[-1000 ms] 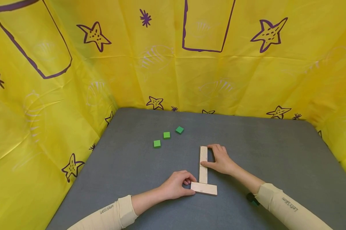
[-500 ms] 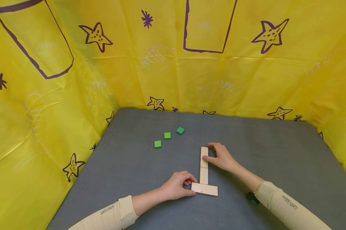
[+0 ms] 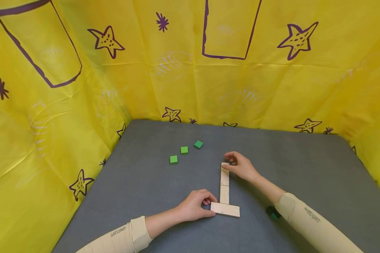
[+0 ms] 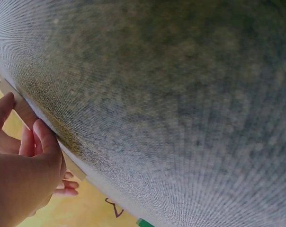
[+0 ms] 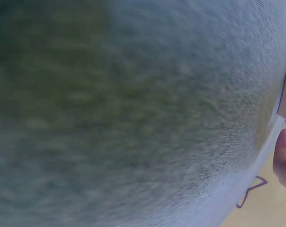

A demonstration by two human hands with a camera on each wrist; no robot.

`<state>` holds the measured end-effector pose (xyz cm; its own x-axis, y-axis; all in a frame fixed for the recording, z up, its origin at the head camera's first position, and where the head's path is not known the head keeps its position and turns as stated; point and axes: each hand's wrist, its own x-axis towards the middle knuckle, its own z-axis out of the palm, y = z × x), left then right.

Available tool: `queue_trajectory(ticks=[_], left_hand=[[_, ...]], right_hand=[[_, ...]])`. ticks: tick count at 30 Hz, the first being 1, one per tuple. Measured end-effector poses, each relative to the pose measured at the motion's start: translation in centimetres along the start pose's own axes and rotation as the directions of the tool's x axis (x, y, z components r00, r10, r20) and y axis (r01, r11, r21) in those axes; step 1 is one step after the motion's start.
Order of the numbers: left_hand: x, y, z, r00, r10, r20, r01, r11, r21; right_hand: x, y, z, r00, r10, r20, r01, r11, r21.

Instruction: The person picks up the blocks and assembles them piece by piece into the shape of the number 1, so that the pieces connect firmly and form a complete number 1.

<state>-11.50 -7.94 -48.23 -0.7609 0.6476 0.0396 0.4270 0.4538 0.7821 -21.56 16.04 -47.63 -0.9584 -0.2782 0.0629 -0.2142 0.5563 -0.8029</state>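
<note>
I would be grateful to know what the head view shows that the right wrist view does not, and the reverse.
Only the head: the left hand, the three green blocks and both sleeves. Only the right wrist: the grain of the grey table up close. Both, at least in part: the right hand, the far wooden block and the yellow cloth.
</note>
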Motion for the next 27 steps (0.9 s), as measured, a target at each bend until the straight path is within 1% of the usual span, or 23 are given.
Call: queue_trajectory(ticks=[6, 9, 15, 22, 27], left_hand=[[0.0, 0.2, 0.0, 1.000, -0.024, 0.005, 0.024, 1.000, -0.013], [0.1, 0.3, -0.1, 0.999, -0.034, 0.008, 0.034, 0.999, -0.011], [0.1, 0.2, 0.0, 0.999, -0.045, 0.007, 0.045, 0.999, -0.005], [0.0, 0.2, 0.0, 1.000, -0.027, 0.001, 0.027, 1.000, -0.004], [0.0, 0.3, 0.1, 1.000, -0.022, 0.000, 0.022, 1.000, 0.002]], right_hand=[[1.2, -0.3, -0.1, 1.000, 0.026, -0.006, -0.026, 0.999, 0.043], [1.8, -0.3, -0.1, 0.999, 0.040, 0.008, -0.040, 0.998, 0.052], [2.8, -0.4, 0.0, 0.999, 0.036, 0.041, -0.039, 0.996, 0.075], [4.0, -0.7, 0.0, 0.997, 0.019, 0.073, -0.025, 0.996, 0.086], [4.8, -1.0, 0.3, 0.996, 0.018, 0.082, -0.026, 0.995, 0.095]])
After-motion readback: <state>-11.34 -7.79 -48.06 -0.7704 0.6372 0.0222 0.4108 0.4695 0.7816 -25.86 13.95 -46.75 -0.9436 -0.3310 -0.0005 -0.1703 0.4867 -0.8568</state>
